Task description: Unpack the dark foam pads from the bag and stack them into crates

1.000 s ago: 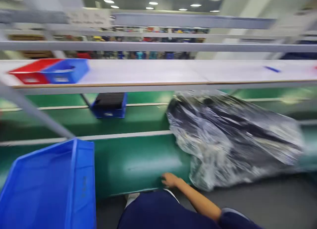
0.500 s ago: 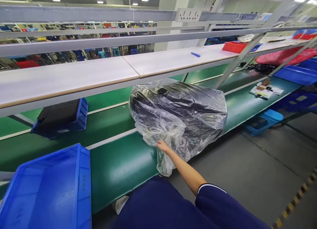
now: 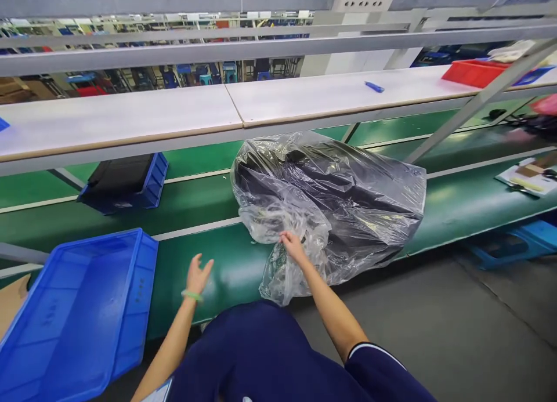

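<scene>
A large clear plastic bag (image 3: 369,199) with black contents lies across the green bench surface (image 3: 226,268) in front of me. What the black contents are, I cannot make out through the film. My right hand (image 3: 292,243) is closed on the bag's crumpled end, its fingers pinching the loose plastic. Left of it, my left hand (image 3: 199,275) hovers over the green surface with thumb and fingers apart, holding nothing. It wears a pale green band at the wrist. Between that hand and the left edge stands a blue crate (image 3: 141,286) with a bare inside.
A second blue crate (image 3: 152,184) holding black material sits further back, under the white shelf (image 3: 174,109). On the shelf are a blue tool (image 3: 374,87) and a red bin (image 3: 474,72). A clipboard (image 3: 526,176) lies at right, above a blue stool (image 3: 517,242).
My left hand has come into view, reaching in over the green surface. My right hand stays on the bag's crumpled end. The view has tilted down and shifted.
</scene>
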Motion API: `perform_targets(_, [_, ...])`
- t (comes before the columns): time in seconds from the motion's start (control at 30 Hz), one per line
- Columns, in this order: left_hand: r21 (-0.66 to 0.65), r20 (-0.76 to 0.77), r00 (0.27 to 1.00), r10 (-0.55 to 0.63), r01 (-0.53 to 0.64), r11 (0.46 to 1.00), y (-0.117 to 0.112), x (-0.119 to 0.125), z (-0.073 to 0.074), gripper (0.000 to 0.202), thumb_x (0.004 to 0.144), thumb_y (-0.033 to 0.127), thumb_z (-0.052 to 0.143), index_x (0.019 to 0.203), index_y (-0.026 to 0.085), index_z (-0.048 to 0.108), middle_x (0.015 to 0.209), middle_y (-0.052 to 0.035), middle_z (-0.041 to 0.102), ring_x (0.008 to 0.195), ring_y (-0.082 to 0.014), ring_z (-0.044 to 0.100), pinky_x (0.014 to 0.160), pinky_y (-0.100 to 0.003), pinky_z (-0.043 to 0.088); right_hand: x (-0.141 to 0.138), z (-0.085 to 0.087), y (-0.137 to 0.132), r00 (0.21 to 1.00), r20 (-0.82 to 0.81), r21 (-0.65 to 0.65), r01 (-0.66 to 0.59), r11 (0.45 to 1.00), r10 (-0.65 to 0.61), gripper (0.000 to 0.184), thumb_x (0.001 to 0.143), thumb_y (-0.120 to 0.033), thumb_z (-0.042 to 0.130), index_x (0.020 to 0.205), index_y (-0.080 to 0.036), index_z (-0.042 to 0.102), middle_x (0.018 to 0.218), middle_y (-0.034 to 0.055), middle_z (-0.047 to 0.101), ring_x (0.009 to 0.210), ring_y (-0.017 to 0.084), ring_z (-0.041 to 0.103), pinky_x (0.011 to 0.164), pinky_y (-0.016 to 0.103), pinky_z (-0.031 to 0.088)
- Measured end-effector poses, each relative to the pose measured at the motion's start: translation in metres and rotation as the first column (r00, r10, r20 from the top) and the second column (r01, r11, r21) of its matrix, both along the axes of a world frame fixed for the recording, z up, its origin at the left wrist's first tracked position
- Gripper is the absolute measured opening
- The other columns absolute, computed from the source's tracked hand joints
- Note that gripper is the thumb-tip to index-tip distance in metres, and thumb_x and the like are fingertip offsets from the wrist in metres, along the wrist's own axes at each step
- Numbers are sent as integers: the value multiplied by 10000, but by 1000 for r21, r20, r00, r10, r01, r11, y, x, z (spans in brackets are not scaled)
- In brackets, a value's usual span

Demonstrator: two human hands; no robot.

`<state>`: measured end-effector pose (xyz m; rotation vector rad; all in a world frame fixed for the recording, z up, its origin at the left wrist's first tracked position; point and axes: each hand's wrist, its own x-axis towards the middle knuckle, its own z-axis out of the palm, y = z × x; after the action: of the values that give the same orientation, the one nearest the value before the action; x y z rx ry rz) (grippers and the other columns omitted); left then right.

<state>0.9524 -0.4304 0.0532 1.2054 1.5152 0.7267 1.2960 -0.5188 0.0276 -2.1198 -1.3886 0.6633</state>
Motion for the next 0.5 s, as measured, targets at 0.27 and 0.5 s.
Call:
perform_targets(0.27, [-562,348,938,-10,217,799,9,169,-16,724,692,471,709,1262,113,442,1367,-269,417,1371,-356,309,1049,-488,344,-74,-36,-37,988,52,-331,-121,936,146,287,756,-245,642,1024,-143,663,1060,118,673,998,242,620,890,393,468])
perform_targets(0.5, [-448,635,768,83,278,850,62,235,37,315,824,290,517,1090,126,554,1118,-160,614,1161,-256,557,954,-399,461,-55,-29,-62,963,258,-381,180,907,-82,593,781,-249,591,1354,-154,474,1375,225,472,1241,332,485,966,438,416])
